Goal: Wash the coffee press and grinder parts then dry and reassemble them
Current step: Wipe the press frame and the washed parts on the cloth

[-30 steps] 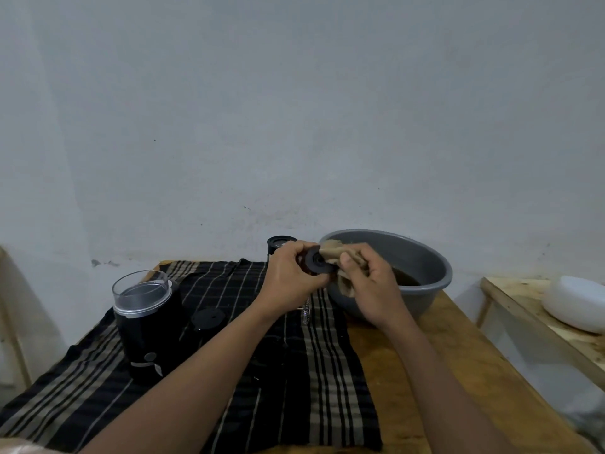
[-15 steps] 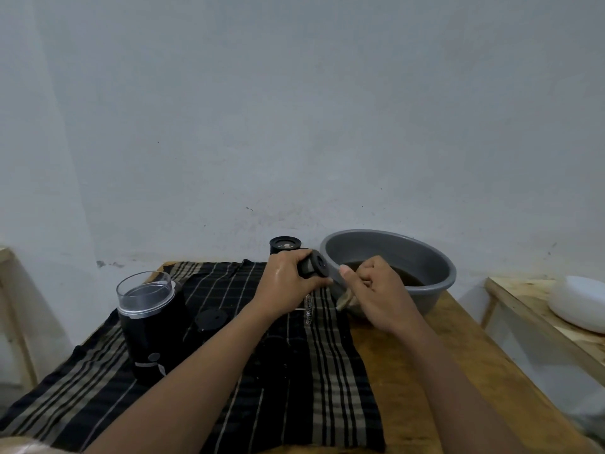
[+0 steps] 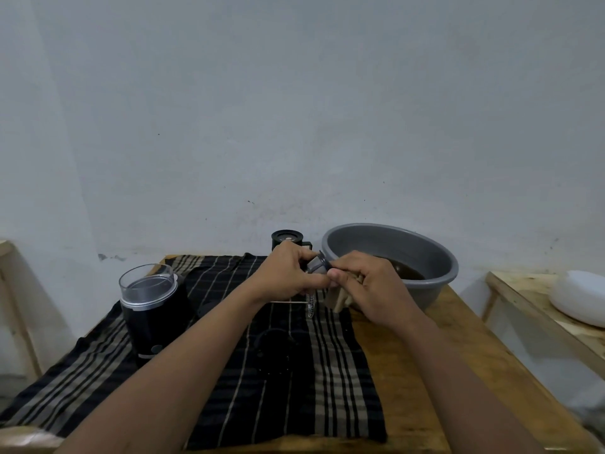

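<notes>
My left hand point(image 3: 288, 273) grips a small round black press part point(image 3: 318, 263) with a grey mesh side, held over the striped cloth point(image 3: 229, 371). My right hand point(image 3: 370, 283) pinches the same part's rim with thumb and forefinger and has a beige rag point(image 3: 340, 299) tucked under its fingers. A thin metal rod and coil spring point(image 3: 310, 303) lie on the cloth just below my hands. The black grinder point(image 3: 152, 309) with a clear lid stands at the left. A black cup-shaped part point(image 3: 288, 239) stands behind my left hand.
A grey basin point(image 3: 425, 253) with brown water sits at the table's back right. Round black lids point(image 3: 273, 347) lie on the cloth under my left forearm. A side bench at right carries a white dish point(image 3: 579, 296). Bare wooden tabletop point(image 3: 425, 371) lies to the right of the cloth.
Both hands came down from the basin's rim to just above the cloth. The rag, earlier wrapped over the part, now hangs under my right hand, and the part is turned on its side.
</notes>
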The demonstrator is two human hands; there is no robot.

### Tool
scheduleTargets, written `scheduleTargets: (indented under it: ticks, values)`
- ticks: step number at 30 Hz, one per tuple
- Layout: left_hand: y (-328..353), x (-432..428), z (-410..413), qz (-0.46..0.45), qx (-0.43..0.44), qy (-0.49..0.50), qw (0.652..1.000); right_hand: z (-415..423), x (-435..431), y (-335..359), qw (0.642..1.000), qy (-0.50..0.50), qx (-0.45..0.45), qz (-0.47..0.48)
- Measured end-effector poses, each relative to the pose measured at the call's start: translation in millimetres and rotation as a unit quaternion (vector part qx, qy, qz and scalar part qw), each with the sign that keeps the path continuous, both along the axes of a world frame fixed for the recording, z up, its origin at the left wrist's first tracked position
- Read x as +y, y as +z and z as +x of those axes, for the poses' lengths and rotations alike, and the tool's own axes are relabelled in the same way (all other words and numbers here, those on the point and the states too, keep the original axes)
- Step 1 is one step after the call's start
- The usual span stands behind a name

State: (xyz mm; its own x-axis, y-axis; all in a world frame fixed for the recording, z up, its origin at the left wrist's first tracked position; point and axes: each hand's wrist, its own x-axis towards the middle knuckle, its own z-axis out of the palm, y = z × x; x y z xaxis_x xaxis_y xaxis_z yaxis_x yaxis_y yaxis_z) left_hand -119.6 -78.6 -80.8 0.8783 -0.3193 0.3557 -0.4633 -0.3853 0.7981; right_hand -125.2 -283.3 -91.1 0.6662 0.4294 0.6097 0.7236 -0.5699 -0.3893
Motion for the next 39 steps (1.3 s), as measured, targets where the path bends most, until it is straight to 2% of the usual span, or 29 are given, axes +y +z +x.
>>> scheduleTargets:
  ticks: [6,8,13,16,24,28,30,33,37,39]
  values:
    - [5,-3,-3,-0.059,0.071,-0.040,0.995,-2,6,-3,0.996,-0.010,-0.080,0.038]
    - [4,-1,-3,-0.075,0.089,-0.056,0.992,0,6,-1,0.995,-0.006,-0.082,0.054]
    - [-7,-5,-2,-0.184,0.178,-0.088,0.963,2,0,0,0.996,0.022,-0.056,0.063]
    - [-8,-8,-1,-0.183,0.190,-0.097,0.960,1,3,-4,0.995,0.013,-0.046,0.092]
    - [-10,1,-6,-0.168,0.189,-0.133,0.958,10,-6,-2,0.968,-0.033,0.079,0.237]
    - [-15,3,-7,-0.139,0.194,-0.183,0.954,16,-8,6,0.965,-0.104,0.059,0.234]
    - [-13,-3,-9,-0.151,0.222,-0.164,0.949,14,-1,7,0.964,-0.157,0.020,0.212]
    - [-10,-15,-9,-0.173,0.233,-0.075,0.954,8,6,4,0.955,-0.192,-0.012,0.224]
    - [-14,-19,-2,-0.215,0.211,0.032,0.953,-8,9,10,0.899,-0.150,0.050,0.408]
    - [-17,-18,0,-0.222,0.204,0.055,0.952,-18,12,8,0.893,-0.097,0.042,0.437]
